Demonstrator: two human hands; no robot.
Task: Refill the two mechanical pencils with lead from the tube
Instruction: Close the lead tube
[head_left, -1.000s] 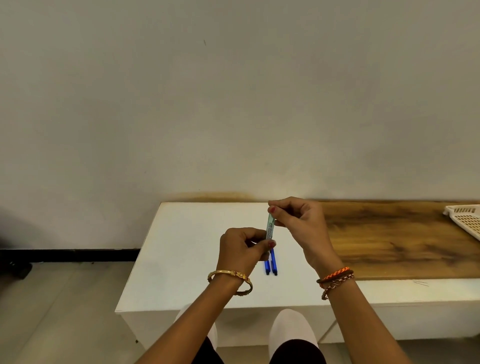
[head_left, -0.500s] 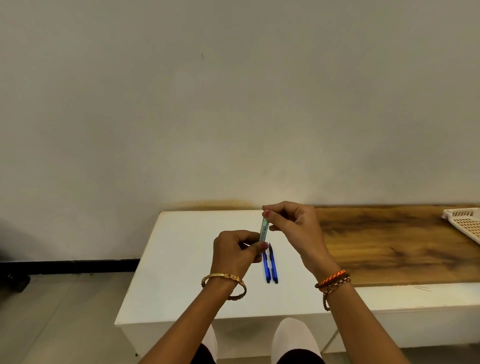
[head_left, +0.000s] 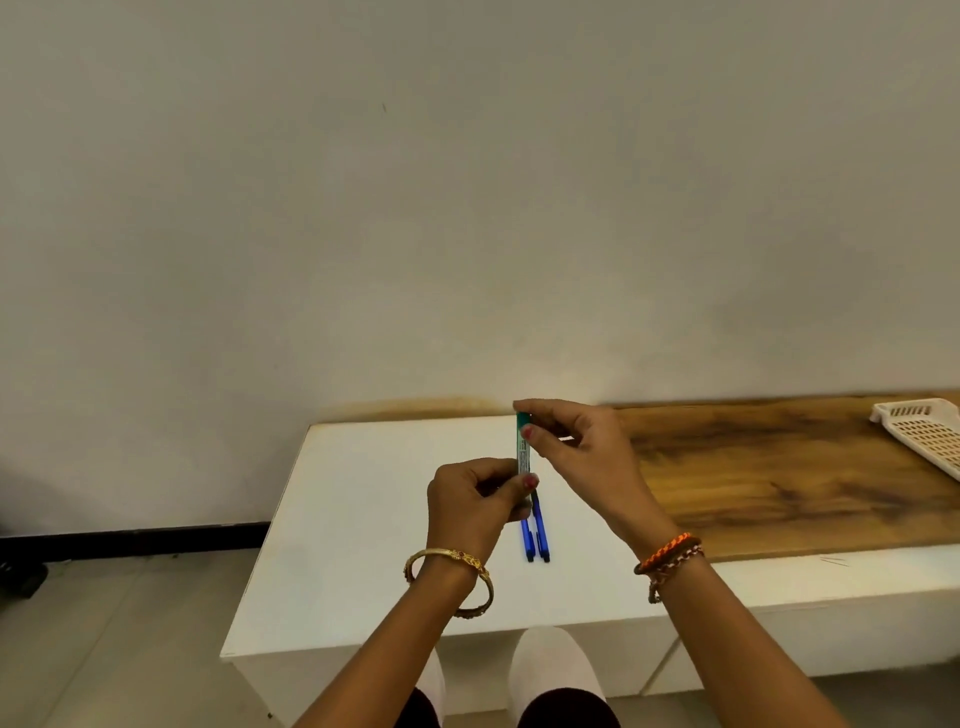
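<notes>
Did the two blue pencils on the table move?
No. The blue pencils lie side by side at the same spot on the white table; only the camera shifted.

— What sort of premises?

— A plain indoor room, sparsely furnished; home or office cannot be told. Bare off-white wall (head_left: 467, 208), dark skirting strip (head_left: 130, 540), grey tiled floor (head_left: 104, 649).

— Furnishings?

— A low white table (head_left: 363, 519) against the wall, a wood-grain board (head_left: 779, 478) on it, and a white perforated plastic tray (head_left: 924, 431) at its far right.
</notes>
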